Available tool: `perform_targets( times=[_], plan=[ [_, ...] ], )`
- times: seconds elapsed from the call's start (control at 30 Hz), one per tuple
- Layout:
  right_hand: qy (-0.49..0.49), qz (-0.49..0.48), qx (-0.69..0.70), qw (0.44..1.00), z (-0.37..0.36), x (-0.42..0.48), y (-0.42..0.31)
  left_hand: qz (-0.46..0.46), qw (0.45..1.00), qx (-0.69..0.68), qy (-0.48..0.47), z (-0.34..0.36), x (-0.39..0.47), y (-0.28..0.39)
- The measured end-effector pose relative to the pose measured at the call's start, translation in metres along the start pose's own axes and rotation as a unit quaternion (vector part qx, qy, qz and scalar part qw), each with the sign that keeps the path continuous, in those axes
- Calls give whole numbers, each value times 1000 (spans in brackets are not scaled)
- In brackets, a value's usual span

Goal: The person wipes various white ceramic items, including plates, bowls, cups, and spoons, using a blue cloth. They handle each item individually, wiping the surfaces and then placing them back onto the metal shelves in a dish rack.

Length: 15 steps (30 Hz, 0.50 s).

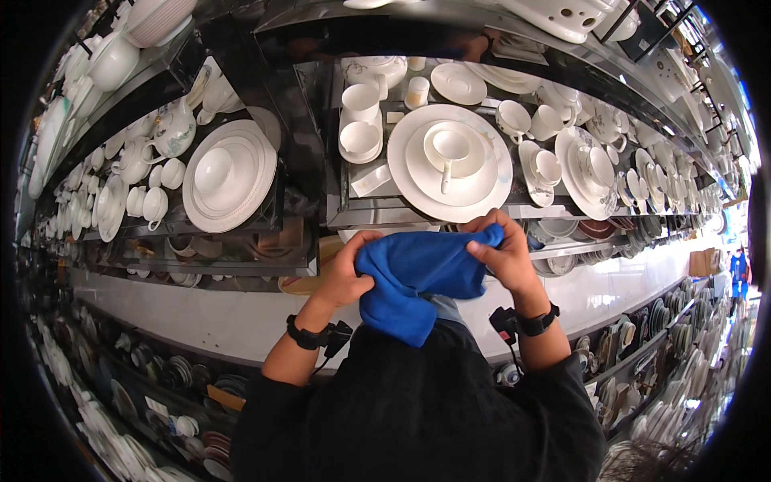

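A blue cloth hangs in folds between my two hands, in front of my body. My left hand grips its left end, and my right hand pinches the upper right corner between thumb and fingers. Just beyond the cloth, on the shelf, sits a large white plate with a smaller plate, a bowl, a small cup and a white spoon stacked on it. Two white cups stand to the left of that stack, on a narrow tray.
White cups, teapots and plate sets crowd the shelf to the right, near an oval plate. Further left, a bowl rests on stacked plates beside a teapot. Overhead is a mirrored shelf edge. Racks of dishes line the aisle behind me.
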State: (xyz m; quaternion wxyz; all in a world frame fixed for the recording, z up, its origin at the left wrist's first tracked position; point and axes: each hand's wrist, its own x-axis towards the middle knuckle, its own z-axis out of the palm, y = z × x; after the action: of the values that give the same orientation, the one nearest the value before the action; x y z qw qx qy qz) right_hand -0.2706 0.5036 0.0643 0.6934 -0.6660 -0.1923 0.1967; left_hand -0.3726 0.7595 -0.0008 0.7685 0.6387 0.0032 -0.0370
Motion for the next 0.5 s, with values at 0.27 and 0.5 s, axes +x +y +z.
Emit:
perform_targets(
  times=[0.27, 0.5],
  plan=[
    [-51, -66, -320, 944, 20, -20, -47, -31, 985, 30, -165, -12, -1, -30],
    [-79, -123, -312, 939, 5, -42, -86, 55, 951, 284, -109, 59, -11, 0]
  ],
)
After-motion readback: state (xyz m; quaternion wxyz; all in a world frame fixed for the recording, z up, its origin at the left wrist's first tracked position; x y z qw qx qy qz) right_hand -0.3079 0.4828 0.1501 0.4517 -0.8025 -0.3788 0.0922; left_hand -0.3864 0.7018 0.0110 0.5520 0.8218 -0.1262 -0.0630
